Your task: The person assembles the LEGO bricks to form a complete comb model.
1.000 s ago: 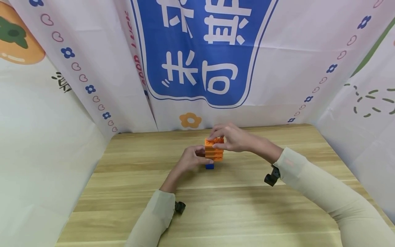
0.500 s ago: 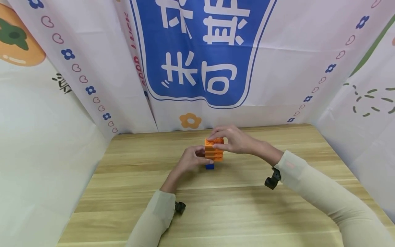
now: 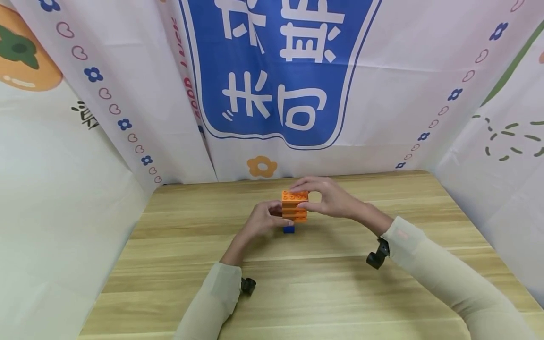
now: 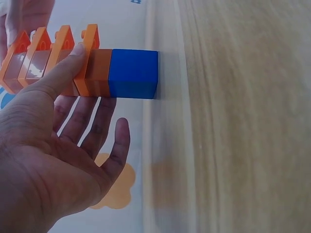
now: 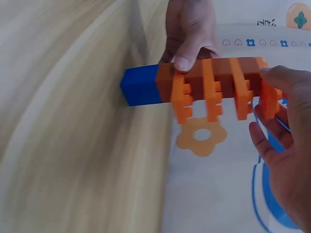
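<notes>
A tower of toy building blocks stands upright on the table, a blue block (image 3: 289, 230) at its foot. Above this, brown blocks (image 5: 194, 76) alternate with several thin orange plates (image 5: 212, 92) that jut out to one side. My left hand (image 3: 262, 219) grips the lower part of the tower, its thumb against the lowest orange plate and the brown block. At the top, my right hand (image 3: 333, 197) holds the uppermost orange plate (image 3: 294, 195) between thumb and fingers, around its right end. Studs show on that plate's upper face.
The wooden table (image 3: 340, 288) reaches back to a printed white cloth (image 3: 382, 108). More cloth hangs at the left and right sides. Small black cameras are strapped at the left wrist (image 3: 248, 285) and the right wrist (image 3: 376, 257).
My right hand has slid a little right and toward me along the top plate, baring more of its studs. The left hand and the tower stay in place.
</notes>
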Motion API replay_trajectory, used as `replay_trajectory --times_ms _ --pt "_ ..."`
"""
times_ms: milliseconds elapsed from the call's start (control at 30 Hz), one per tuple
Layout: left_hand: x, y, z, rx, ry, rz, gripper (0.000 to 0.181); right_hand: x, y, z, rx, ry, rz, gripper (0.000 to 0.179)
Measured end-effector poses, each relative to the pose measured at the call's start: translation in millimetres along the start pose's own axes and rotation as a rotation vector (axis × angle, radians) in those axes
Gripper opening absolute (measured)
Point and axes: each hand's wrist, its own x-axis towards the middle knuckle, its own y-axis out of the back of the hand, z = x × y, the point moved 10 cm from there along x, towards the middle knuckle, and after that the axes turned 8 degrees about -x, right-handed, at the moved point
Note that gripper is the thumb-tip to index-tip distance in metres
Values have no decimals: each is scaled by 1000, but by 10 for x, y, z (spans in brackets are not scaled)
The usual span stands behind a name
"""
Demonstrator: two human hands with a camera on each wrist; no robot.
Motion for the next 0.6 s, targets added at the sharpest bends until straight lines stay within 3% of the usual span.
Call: replay_trajectory --times_ms 267,600 --pt "9 -15 10 13 0 -33 43 -179 -50 163 93 -57 126 44" --pt "41 -9 22 37 -13 -25 43 -218 -185 319 186 -75 168 63"
